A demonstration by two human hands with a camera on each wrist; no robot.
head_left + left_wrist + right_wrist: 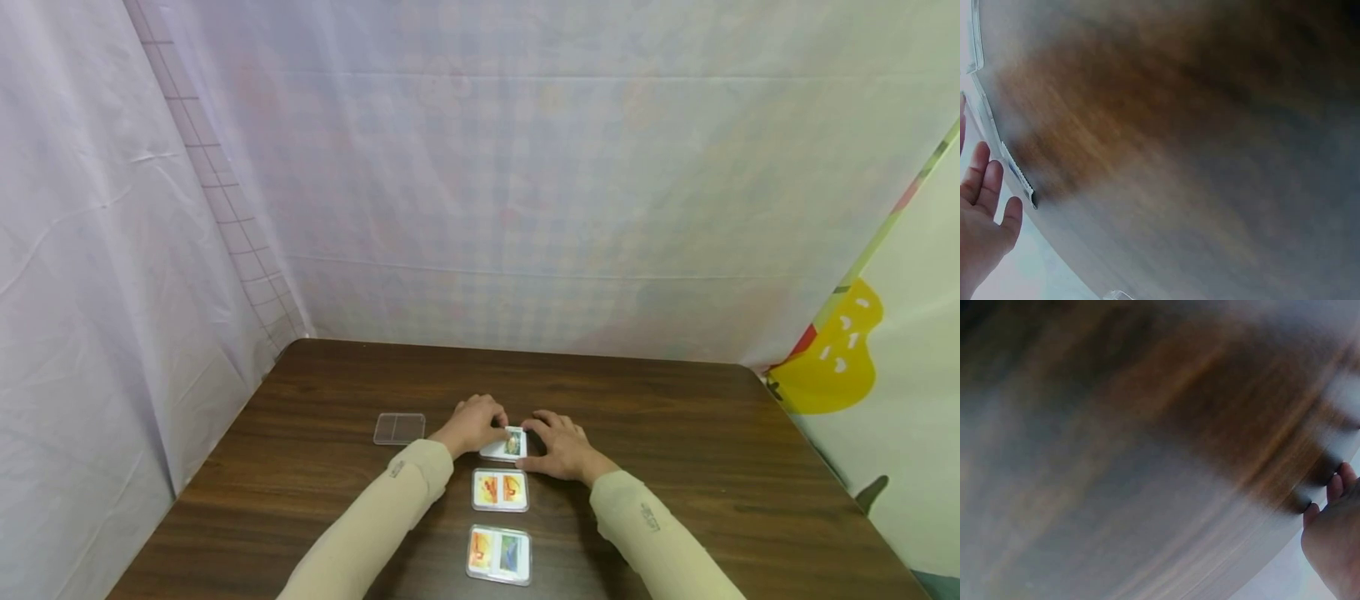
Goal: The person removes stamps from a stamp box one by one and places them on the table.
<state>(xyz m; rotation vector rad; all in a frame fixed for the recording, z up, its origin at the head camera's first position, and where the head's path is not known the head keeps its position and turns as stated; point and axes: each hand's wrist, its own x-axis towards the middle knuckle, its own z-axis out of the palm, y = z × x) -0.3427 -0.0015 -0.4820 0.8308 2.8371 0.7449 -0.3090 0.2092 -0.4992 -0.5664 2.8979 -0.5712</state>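
Note:
A flat card case (514,442) with a green-and-dark picture lies between both hands in the head view; its left part is partly covered. My left hand (474,423) pinches it, the thumb over its face and the fingers bent by the far edge. The right hand (564,447) spreads around its right end, forefinger near the far corner and thumb at the near corner. In the left wrist view, loosely bent fingers of the left hand (988,212) appear beside a case edge (1017,175). Extended fingertips of the right hand (1335,519) meet the table in the right wrist view.
Toward me lie a clear case with two orange-yellow cards (500,490) and another with one orange and one blue-green card (498,555). A transparent two-part case (400,428) sits left of the left hand. Brown wood forms the table (675,433), with curtains around it.

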